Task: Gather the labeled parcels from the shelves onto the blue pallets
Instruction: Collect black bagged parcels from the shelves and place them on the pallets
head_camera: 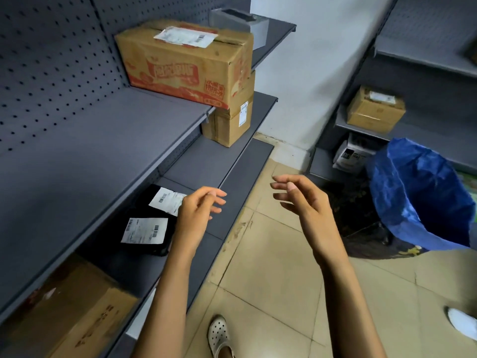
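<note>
Head view: left hand and right hand are hovering, fingers loosely apart, gripping nothing. Two black labeled parcels are lying near the lower shelf's front edge.

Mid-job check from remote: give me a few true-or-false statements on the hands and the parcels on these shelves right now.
1. Both hands are empty. True: the left hand and right hand hover with relaxed fingers and have no grip on anything.
2. The red-printed carton sits on the floor. False: it sits on the upper shelf.
3. Two black parcels with white labels lie on a lower shelf beside the left hand. True.
4. The red-printed carton has no label. False: a white label is stuck on its top.
5. A blue bag stands on the floor to the right. True.
</note>
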`<state>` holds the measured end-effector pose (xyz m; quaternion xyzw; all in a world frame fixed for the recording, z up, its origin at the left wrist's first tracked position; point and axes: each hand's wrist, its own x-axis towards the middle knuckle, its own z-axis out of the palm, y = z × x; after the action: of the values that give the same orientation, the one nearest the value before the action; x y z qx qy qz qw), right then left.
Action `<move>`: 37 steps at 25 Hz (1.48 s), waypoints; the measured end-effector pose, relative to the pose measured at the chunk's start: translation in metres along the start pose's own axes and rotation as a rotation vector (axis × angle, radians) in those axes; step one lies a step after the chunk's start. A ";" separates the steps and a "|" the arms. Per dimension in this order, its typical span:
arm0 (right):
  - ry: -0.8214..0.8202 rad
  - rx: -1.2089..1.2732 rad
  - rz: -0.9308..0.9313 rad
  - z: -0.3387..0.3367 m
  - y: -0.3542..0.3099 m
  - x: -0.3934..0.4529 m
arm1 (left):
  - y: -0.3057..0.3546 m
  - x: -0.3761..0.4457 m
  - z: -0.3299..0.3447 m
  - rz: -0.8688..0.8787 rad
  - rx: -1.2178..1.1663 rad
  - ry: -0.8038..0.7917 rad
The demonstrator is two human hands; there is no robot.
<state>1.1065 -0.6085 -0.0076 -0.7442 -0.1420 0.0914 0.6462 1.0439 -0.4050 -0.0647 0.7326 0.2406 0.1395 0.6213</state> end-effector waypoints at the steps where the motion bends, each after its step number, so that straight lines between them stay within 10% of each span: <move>1: -0.011 0.001 -0.005 0.008 0.001 0.014 | -0.001 0.014 -0.001 -0.007 -0.001 0.005; 13: -0.319 -0.007 0.101 0.083 0.049 0.124 | -0.061 0.082 -0.030 -0.223 -0.036 0.169; 27: -1.027 -0.192 0.183 0.190 0.154 0.229 | -0.147 0.102 -0.018 -0.481 -0.230 0.764; 37: -1.202 -0.489 -0.088 0.259 0.311 0.256 | -0.279 0.126 -0.001 -0.696 -0.061 1.070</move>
<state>1.2940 -0.3209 -0.3412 -0.6825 -0.5257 0.4305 0.2694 1.0999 -0.3069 -0.3489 0.4225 0.7374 0.2828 0.4447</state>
